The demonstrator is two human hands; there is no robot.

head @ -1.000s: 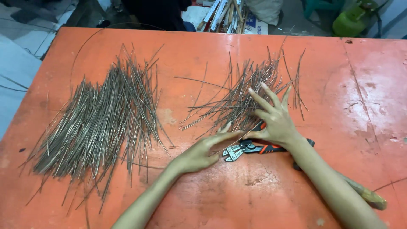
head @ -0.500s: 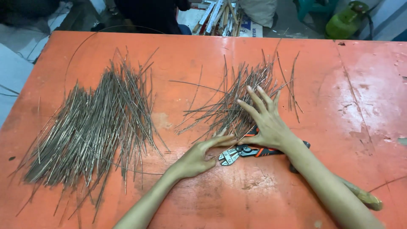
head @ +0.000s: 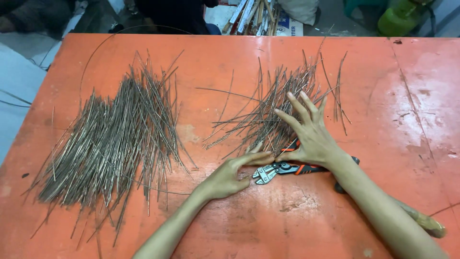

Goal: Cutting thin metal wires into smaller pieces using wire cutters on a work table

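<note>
My right hand (head: 309, 134) lies flat with fingers spread on the near edge of a loose pile of thin metal wire pieces (head: 273, 108). My left hand (head: 230, 175) rests on the orange table (head: 407, 120) just below that pile, its fingertips touching the lowest wires. A bolt cutter (head: 282, 169) with orange and black handles lies under my right wrist, its jaws pointing left toward my left hand. A larger, denser pile of wire pieces (head: 115, 139) lies at the left.
A long curved wire (head: 103, 45) arcs over the left pile. Beyond the far table edge stand a person in dark clothing (head: 177, 14), a bundle of sticks (head: 254, 14) and a green container (head: 400, 17).
My right hand has slid slightly down and left over the right pile. My left hand has stayed by the cutter jaws. The view has shifted a little.
</note>
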